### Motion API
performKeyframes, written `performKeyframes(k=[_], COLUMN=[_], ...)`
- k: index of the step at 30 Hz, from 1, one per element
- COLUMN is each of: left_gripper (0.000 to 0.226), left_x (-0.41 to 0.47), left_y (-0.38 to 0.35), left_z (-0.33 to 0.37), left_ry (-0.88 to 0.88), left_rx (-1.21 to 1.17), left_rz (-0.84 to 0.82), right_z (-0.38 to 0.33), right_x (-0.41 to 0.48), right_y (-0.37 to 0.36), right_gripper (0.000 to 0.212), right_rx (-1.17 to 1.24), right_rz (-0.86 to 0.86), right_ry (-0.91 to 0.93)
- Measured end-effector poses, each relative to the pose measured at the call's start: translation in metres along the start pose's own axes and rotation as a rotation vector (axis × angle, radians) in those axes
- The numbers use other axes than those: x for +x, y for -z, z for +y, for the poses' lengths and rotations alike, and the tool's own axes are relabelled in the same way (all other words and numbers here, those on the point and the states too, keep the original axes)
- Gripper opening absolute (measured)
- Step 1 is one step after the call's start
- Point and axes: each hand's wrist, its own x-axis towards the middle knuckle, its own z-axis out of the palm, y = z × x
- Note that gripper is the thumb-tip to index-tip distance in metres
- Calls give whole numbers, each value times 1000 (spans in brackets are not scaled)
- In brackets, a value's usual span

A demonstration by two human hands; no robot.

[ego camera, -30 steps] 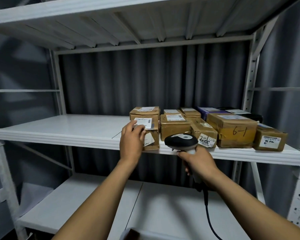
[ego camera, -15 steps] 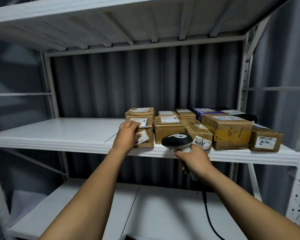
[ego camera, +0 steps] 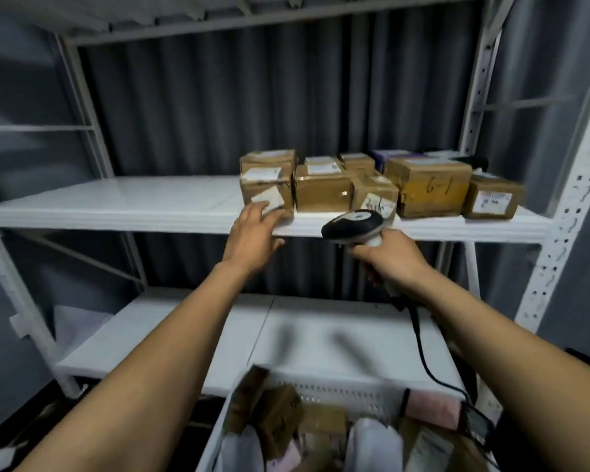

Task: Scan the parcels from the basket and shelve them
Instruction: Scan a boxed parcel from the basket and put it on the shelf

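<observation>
Left hand (ego camera: 255, 235), fingers loose and empty, sits by the box (ego camera: 266, 183) on the shelf (ego camera: 116, 204); right hand (ego camera: 390, 258) grips the scanner (ego camera: 353, 223). Next, best take a basket (ego camera: 338, 390) parcel (ego camera: 276, 415) label-up (quicker scanning).

A: Where does the head view sit?
B: At the person's head, close to the rack (ego camera: 560, 233), facing forward and down: the middle shelf (ego camera: 116, 204) straight ahead and far, the basket (ego camera: 338, 387) at the near bottom edge.
</observation>
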Motion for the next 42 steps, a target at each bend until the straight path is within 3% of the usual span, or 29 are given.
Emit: performKeyframes(k=[8, 18, 20, 23, 28, 35, 38, 42], left_gripper=[56, 57, 63, 54, 41, 42, 44, 38], left_x=[-123, -235, -245, -252, -252, -241, -238, -237], left_y=[-79, -173, -184, -197, -226, -254, -243, -208], left_z=[36, 49, 34, 6, -38, -63, -56, -30], left_ry=[65, 189, 263, 384, 631, 769, 828, 991], left_rx=[-8, 52, 130, 229, 162, 90, -55, -313], left_rz=[-388, -675, -674, -649, -483, -557, -422, -107], right_z=[81, 187, 198, 203, 205, 206, 201, 189], right_x=[-75, -116, -114, -109, -92, -75, -72, -77], right_y=[-7, -42, -58, -81, -116, -142, -141, -132], right_gripper=[12, 24, 22, 14, 20, 19, 23, 17], right_rx=[-96, -168, -152, -123, -62, -95, -96, 13], right_rz=[-161, -303, -354, -409, -446, -467, -459, -387], right_ry=[-104, -231, -249, -259, -254, -266, -276, -317])
